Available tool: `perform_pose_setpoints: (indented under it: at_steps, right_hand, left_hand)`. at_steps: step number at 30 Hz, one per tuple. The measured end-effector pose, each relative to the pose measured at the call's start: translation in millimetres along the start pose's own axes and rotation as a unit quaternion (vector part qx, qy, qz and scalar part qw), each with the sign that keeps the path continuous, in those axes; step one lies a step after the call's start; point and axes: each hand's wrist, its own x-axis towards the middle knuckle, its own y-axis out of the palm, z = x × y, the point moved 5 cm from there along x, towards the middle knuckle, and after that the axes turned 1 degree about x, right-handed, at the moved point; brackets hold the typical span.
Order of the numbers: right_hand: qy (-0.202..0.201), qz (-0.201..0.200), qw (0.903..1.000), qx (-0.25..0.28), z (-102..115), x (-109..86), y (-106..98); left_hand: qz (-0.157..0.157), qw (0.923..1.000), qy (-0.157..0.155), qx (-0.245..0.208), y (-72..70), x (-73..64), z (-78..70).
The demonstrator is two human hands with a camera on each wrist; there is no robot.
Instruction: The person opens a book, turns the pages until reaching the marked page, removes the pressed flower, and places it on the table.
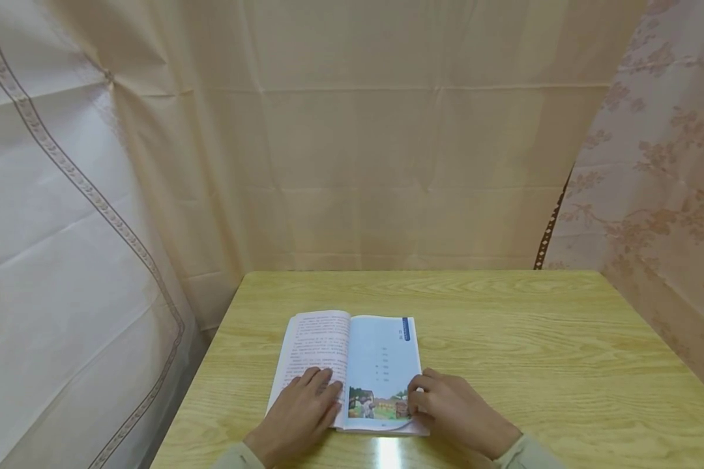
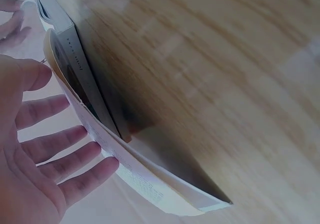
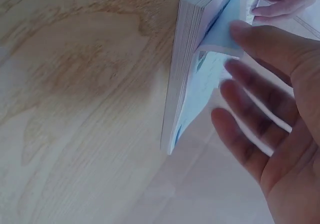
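Book [image 1: 349,365] lies open on the near part of the wood-grain table [image 1: 534,339], left of the table's middle. Left page [image 1: 317,342] carries lines of print, too small to read; right page [image 1: 375,345] is pale blue, with a dark blue label [image 1: 407,329] in its far right corner and a coloured illustration [image 1: 378,405] along its near edge. Left hand [image 1: 299,413]: fingers spread and nearly straight, resting on the near part of the left page; holds nothing. Left wrist view shows the printed spine [image 2: 80,66] of the book, with the cover standing away from it. Right hand [image 1: 454,413]: narrow grip, thumb and finger pinching the near right corner of the right page, which curls up off the sheets beneath. Right wrist view has the thumb against the underside of that raised corner, other fingers apart from one another, beside the thick page block [image 3: 182,69]. Beige curtain [image 1: 387,163] hangs beyond the table.
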Motion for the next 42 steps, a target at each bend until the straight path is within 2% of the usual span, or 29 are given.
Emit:
perform_pose_setpoints:
  at_steps: [4, 7, 9, 12, 13, 15, 17, 20, 22, 24, 26, 30, 33, 38, 42]
  right_hand:
    - [0.071, 0.004, 0.9975, 0.002, -6, -1.4, 0]
    - [0.147, -0.019, 0.9889, 0.003, -11, -1.4, 0]
    - [0.215, -0.035, 0.9757, 0.023, -16, -0.9, 1]
    - [0.306, -0.056, 0.9472, 0.080, -21, -0.2, 4]
    - [0.326, -0.059, 0.9384, 0.097, -23, 0.3, 5]
    - [0.345, -0.064, 0.9287, 0.120, -23, 1.6, 7]
    - [0.344, -0.076, 0.9261, 0.135, -20, 3.9, 9]
    - [0.316, -0.120, 0.9312, 0.135, -14, 8.0, 8]
    - [0.302, -0.151, 0.9314, 0.137, -10, 10.9, 8]
    - [0.294, -0.175, 0.9285, 0.144, -8, 13.4, 8]
    - [0.298, -0.182, 0.9212, 0.172, -5, 16.6, 9]
    - [0.304, -0.177, 0.9054, 0.238, 1, 24.0, 15]
    - [0.289, -0.167, 0.8975, 0.288, 7, 29.1, 21]
    - [0.233, -0.123, 0.9005, 0.346, 19, 35.2, 32]
    - [0.198, -0.072, 0.8971, 0.388, 29, 37.8, 43]
  left_hand:
    - [0.000, 0.9999, -0.002, -0.014, -1.0, -0.2, 1.0]
    - [-0.010, 0.9996, -0.004, -0.026, -1.6, -0.7, 2.1]
    - [-0.017, 0.9991, -0.007, -0.038, -1.5, -0.9, 3.6]
    - [-0.019, 0.9978, -0.020, -0.060, 0.0, -0.7, 6.5]
    - [-0.019, 0.9971, -0.025, -0.069, 0.0, -0.6, 7.3]
    - [-0.016, 0.9949, -0.041, -0.091, -0.3, -0.6, 8.6]
    - [-0.010, 0.9920, -0.058, -0.112, -0.8, -1.0, 9.4]
    - [0.002, 0.9865, -0.080, -0.142, -2.3, -1.3, 10.4]
    - [0.005, 0.9840, -0.087, -0.155, -3.1, -1.2, 10.7]
    - [0.005, 0.9826, -0.088, -0.164, -4.0, -0.9, 10.8]
    - [-0.002, 0.9823, -0.086, -0.166, -5.1, -1.2, 10.8]
    - [-0.012, 0.9807, -0.089, -0.174, -7.2, -2.2, 11.9]
    - [-0.019, 0.9769, -0.093, -0.192, -9.1, -2.2, 13.6]
    - [-0.035, 0.9719, -0.094, -0.213, -11.1, -1.3, 17.3]
    - [-0.044, 0.9680, -0.097, -0.227, -11.2, -0.9, 20.2]
